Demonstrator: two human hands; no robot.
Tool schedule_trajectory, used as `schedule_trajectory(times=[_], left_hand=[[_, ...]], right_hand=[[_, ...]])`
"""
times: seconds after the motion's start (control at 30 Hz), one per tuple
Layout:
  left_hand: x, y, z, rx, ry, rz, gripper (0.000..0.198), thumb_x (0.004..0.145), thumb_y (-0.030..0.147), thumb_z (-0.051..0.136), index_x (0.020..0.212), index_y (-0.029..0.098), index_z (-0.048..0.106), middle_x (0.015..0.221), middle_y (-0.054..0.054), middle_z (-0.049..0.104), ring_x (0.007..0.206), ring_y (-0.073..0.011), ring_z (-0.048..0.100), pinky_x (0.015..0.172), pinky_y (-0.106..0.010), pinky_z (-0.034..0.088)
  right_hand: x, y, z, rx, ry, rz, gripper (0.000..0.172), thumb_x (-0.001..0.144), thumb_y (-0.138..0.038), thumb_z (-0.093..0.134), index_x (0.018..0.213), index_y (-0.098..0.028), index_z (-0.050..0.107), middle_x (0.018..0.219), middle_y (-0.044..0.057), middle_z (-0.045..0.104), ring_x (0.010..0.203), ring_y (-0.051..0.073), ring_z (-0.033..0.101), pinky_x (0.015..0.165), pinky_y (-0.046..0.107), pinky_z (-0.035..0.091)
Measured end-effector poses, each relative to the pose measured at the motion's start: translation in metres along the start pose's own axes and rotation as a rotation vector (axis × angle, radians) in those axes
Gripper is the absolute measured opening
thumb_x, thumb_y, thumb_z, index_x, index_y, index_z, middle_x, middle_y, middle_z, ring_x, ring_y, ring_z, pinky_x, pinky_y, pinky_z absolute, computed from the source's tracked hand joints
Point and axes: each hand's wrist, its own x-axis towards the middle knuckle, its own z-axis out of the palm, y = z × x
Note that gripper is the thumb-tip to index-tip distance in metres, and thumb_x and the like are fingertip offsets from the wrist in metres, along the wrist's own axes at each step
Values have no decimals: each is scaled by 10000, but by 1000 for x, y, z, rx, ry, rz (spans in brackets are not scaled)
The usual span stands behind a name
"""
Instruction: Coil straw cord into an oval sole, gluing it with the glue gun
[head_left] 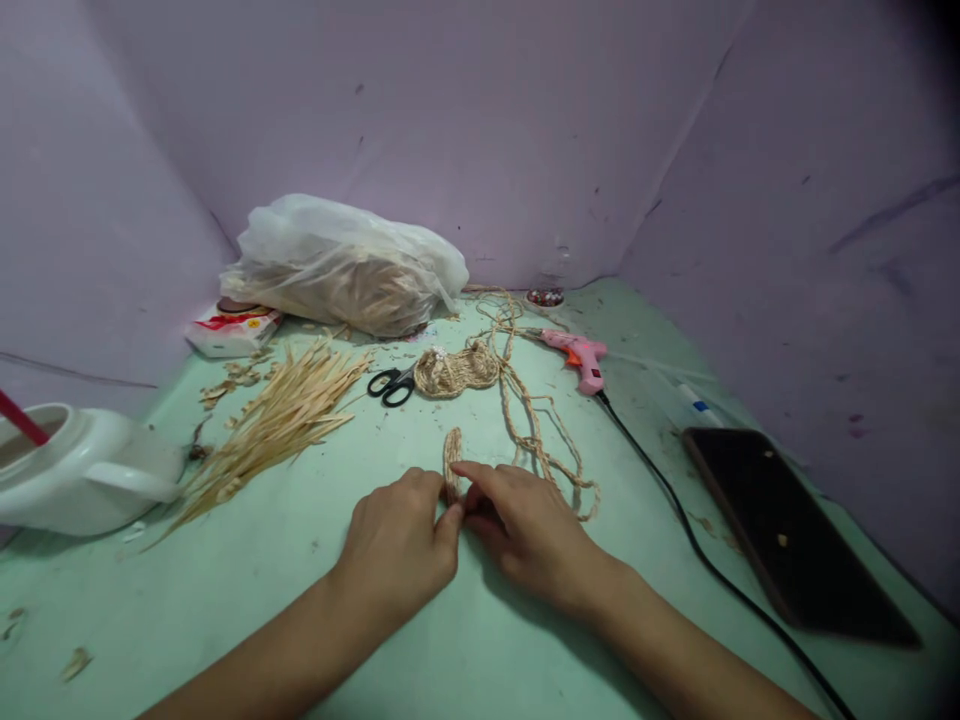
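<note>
My left hand (405,530) and my right hand (525,525) meet at the middle of the table, both closed on a short woven straw strip (452,450). Its upper end stands out beyond my fingers; the lower end is hidden between them. My right index finger lies along the strip's side. Farther back rests a braided straw piece (456,370) with two rounded ends and a small white cluster on its left part. Black-handled scissors (391,386) touch its left side. A long braided cord (517,400) trails loosely behind my right hand.
Dry straw (285,410) lies left, near a white pot (105,470). A plastic bag (345,265) and a small box (232,330) stand at the back. Rightward are a pink glue gun (581,355), its black cable (675,500), a bead container (545,297) and a dark phone-like slab (795,540).
</note>
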Motion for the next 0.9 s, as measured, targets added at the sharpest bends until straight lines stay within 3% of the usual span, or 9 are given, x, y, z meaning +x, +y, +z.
schedule_trajectory(times=[0.17,0.33,0.5,0.7,0.9], left_hand=[[-5,3,1,187,2,87,209,850,278,414,905,181,590,876,-84,619,748,-239,638,602,-321,427],[-5,4,4,226,1,121,211,862,246,386,915,179,579,882,-83,606,752,-241,636,605,-341,457],[-3,2,5,288,1,170,234,889,264,364,905,165,574,873,-92,591,738,-225,621,605,-329,468],[2,-7,2,326,-30,348,276,911,234,305,891,156,569,859,-95,569,766,-245,598,594,-354,478],[-3,-23,1,265,7,413,267,907,231,318,871,170,575,838,-72,555,743,-225,574,589,-348,459]], right_hand=[[-1,2,3,37,34,-81,505,787,-55,506,1276,-177,486,949,66,689,885,221,568,782,358,431],[0,2,-3,37,31,-117,471,786,-38,498,1240,-167,500,964,52,694,889,207,564,794,344,427],[5,7,-21,-232,10,-76,140,834,-162,546,939,-171,639,925,88,663,889,239,545,804,393,387],[10,10,-29,-390,-63,-151,167,881,-188,507,791,-168,646,763,69,644,791,209,552,880,408,345],[4,3,-27,-326,-162,-201,131,865,-183,501,824,-168,624,817,62,643,742,195,561,665,320,367]])
